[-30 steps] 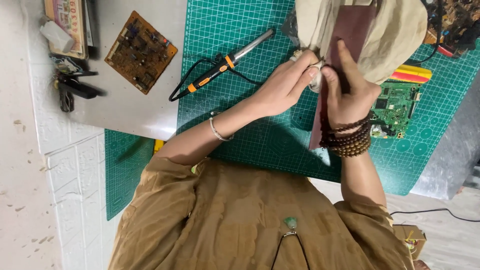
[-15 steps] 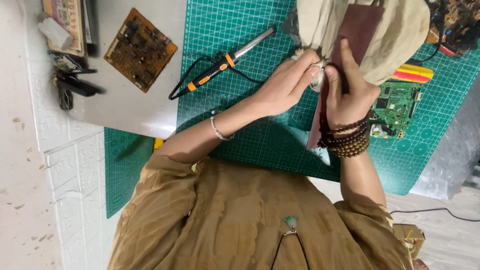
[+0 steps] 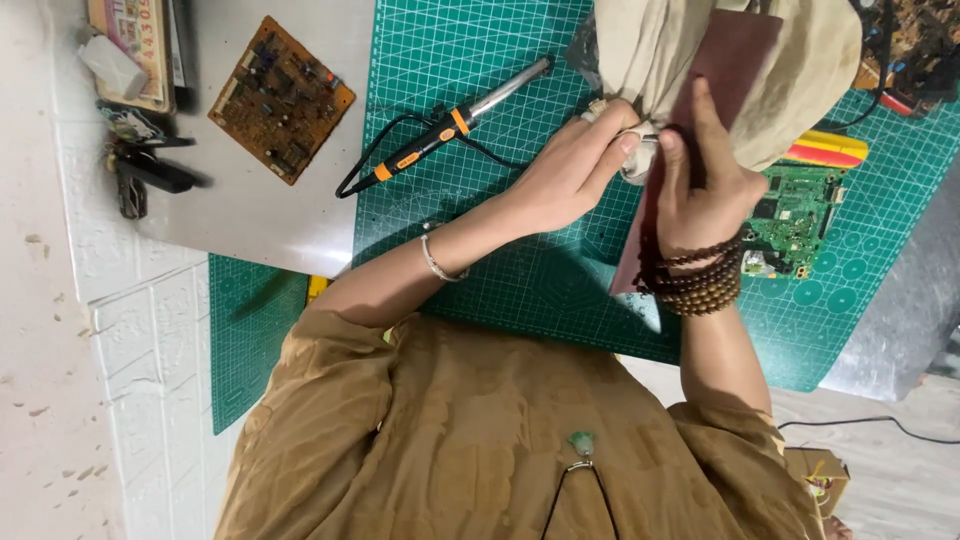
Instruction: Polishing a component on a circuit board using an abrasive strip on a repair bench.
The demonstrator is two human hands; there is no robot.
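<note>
Little has altered across the interval. The left hand [image 3: 575,170] has closed slightly nearer the right hand [image 3: 705,185], its fingertips [image 3: 628,143] now pinched against the small pale item [image 3: 640,150] just beside the right thumb. The right hand's fingers lie a shade flatter on the dark red board [image 3: 720,60]. The beige cloth [image 3: 700,50] above the fingers has shifted marginally. The whole scene sits fractionally lower in view.

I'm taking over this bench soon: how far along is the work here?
Set aside: the soldering iron lies on the green mat. In hand: right hand grips a maroon panel, left hand pinches a small pale piece against its edge. Left: green circuit board and brown circuit board lie untouched.
</note>
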